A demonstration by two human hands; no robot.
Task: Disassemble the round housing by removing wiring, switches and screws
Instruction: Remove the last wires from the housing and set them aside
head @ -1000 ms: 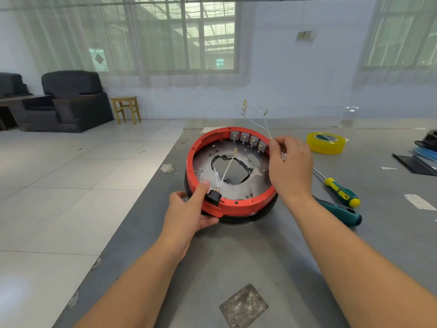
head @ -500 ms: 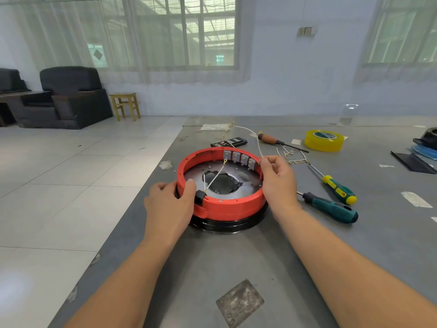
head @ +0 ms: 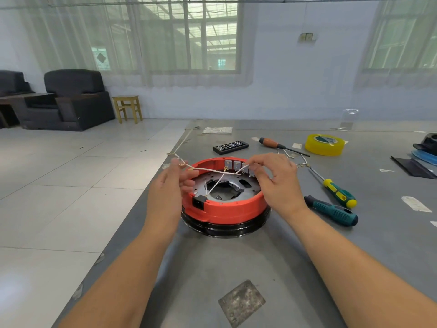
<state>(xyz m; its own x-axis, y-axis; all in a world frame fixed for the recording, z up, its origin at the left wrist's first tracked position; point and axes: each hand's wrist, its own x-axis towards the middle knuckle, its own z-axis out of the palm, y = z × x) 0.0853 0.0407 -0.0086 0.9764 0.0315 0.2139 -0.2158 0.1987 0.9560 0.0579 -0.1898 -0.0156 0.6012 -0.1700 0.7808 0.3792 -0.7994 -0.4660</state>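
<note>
The round housing [head: 227,209], a red ring on a black base, lies flat on the grey table. Grey switches [head: 236,165] line its far inner wall and a black socket [head: 198,201] sits in its near left rim. A white wire [head: 212,170] stretches across the ring above the metal plate. My left hand [head: 170,185] pinches the wire's left end beside the rim. My right hand [head: 274,183] pinches the wire near the switches at the right. Another white wire [head: 216,185] runs from the socket up to the stretched one.
Two green-handled screwdrivers [head: 331,210] [head: 338,192] lie right of the housing. Behind it are loose wires [head: 298,160], a brown-handled screwdriver [head: 279,145], a black bit case [head: 230,147] and a yellow tape roll [head: 324,144]. The table's left edge [head: 142,200] is close to my left hand.
My left hand let go of the housing's rim and took the wire's left end. The wire is now pulled taut between both hands above the ring.
</note>
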